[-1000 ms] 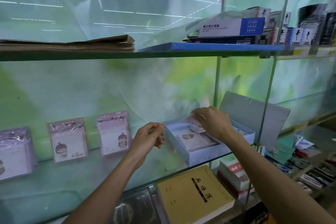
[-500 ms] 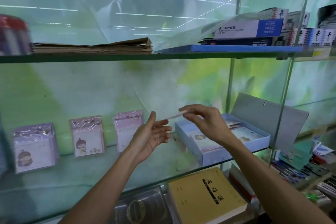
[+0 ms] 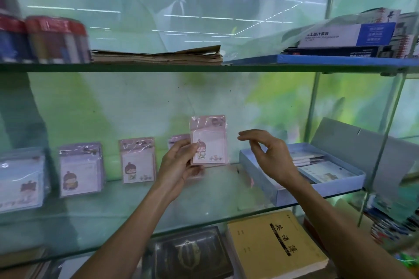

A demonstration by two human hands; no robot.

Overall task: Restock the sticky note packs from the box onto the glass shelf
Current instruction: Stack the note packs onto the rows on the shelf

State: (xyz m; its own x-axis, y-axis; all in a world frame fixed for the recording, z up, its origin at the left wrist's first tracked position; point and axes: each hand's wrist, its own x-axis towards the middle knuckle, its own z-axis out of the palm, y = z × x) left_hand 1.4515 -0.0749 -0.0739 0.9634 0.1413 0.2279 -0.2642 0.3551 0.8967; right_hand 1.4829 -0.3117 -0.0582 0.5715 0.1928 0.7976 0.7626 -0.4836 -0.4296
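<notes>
The left hand grips a pink sticky note pack upright above the middle of the glass shelf, thumb across its front, in front of another pack standing at the back. The right hand hovers just beside it, fingers loosely curled, holding nothing. The blue box sits at the shelf's right end, packs lying inside. More packs stand along the back edge, leftward.
</notes>
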